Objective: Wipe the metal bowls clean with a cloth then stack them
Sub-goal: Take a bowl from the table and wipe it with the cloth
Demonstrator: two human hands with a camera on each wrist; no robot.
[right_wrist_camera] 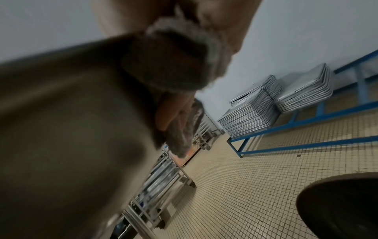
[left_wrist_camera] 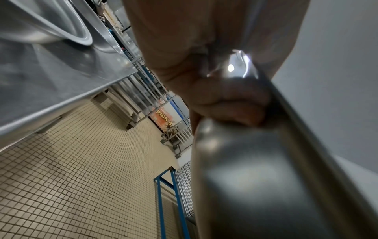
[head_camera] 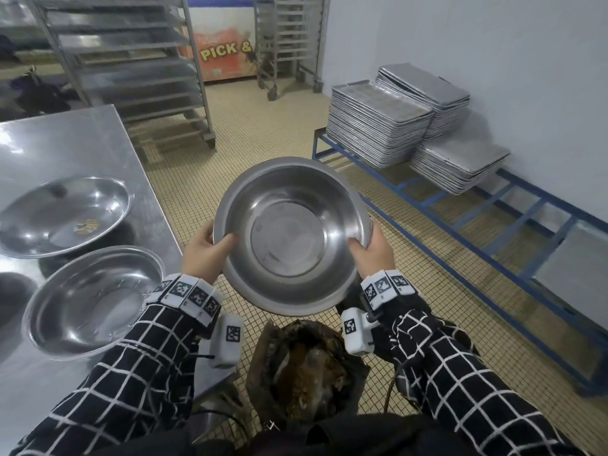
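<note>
I hold a round metal bowl (head_camera: 289, 238) in the air off the table's corner, tilted with its inside toward me. My left hand (head_camera: 210, 248) grips its left rim, thumb inside the bowl. My right hand (head_camera: 371, 251) grips the right rim, thumb inside. In the right wrist view a grey fuzzy cloth (right_wrist_camera: 178, 53) is bunched under that hand's fingers (right_wrist_camera: 169, 113) against the bowl's outer wall (right_wrist_camera: 71, 129). The left wrist view shows my left hand (left_wrist_camera: 204, 80) curled on the bowl's rim (left_wrist_camera: 266, 186). Two more metal bowls, a wide one (head_camera: 62, 215) and a nearer one (head_camera: 92, 301), sit on the steel table (head_camera: 65, 143).
A dark bin (head_camera: 306, 366) holding brown waste stands on the tiled floor right below the held bowl. A blue frame (head_camera: 460, 209) along the right wall carries stacks of metal trays (head_camera: 378, 126). Wheeled tray racks (head_camera: 131, 60) stand at the back.
</note>
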